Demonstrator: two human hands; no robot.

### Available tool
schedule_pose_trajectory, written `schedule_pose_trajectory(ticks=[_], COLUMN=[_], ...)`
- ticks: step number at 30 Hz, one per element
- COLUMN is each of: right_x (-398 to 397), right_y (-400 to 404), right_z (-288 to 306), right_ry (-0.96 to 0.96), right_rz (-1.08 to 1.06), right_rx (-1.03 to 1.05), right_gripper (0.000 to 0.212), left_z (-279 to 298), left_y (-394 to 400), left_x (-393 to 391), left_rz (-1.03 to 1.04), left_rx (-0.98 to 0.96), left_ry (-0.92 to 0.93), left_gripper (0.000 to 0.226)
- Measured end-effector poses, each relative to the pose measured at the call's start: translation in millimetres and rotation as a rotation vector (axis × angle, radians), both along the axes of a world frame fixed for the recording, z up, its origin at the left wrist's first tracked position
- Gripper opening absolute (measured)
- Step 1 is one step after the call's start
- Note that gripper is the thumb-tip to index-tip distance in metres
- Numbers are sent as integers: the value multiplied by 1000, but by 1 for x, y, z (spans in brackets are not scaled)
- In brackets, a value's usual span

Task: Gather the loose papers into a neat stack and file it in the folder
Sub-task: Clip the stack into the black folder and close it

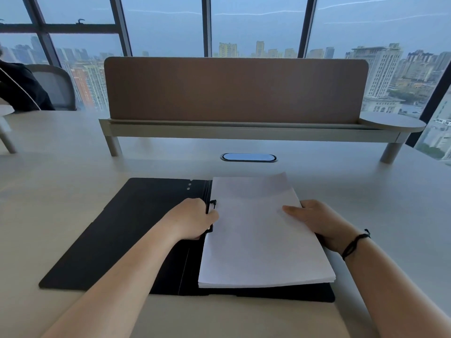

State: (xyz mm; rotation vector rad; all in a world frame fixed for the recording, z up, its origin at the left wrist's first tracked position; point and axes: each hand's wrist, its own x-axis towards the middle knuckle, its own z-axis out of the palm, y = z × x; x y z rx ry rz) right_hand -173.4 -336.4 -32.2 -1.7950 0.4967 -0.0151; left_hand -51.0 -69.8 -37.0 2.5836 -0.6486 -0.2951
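Observation:
A black folder (117, 230) lies open flat on the desk in front of me. A thick stack of white papers (256, 237) rests on its right half, its left edge against the spine. My left hand (192, 219) is closed on the black clip (211, 217) at the spine, beside the stack's left edge. My right hand (314, 220) grips the stack's right edge, thumb on top and fingers underneath. A black cord bracelet sits on my right wrist.
The pale desk (61, 172) stretches wide on both sides. Behind the folder are an oval cable port (248, 157) and a brown divider panel (234, 89) on a raised shelf. A chair and a person's dark sleeve (22, 89) show at far left.

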Motion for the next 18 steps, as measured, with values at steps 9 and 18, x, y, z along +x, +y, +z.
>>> schedule_pose_trajectory(ticks=[9,18], right_x=[10,9], right_y=[7,10], right_z=[-10,-8], right_ry=[55,41], right_rz=[-103,-108], right_rx=[-438,-578], right_gripper=[37,38], left_z=[-2,9], left_y=[-4,7], left_x=[-7,-3], left_rz=[27,-5], left_rx=[46,-96], left_ry=[-99,104], left_gripper=[49,34])
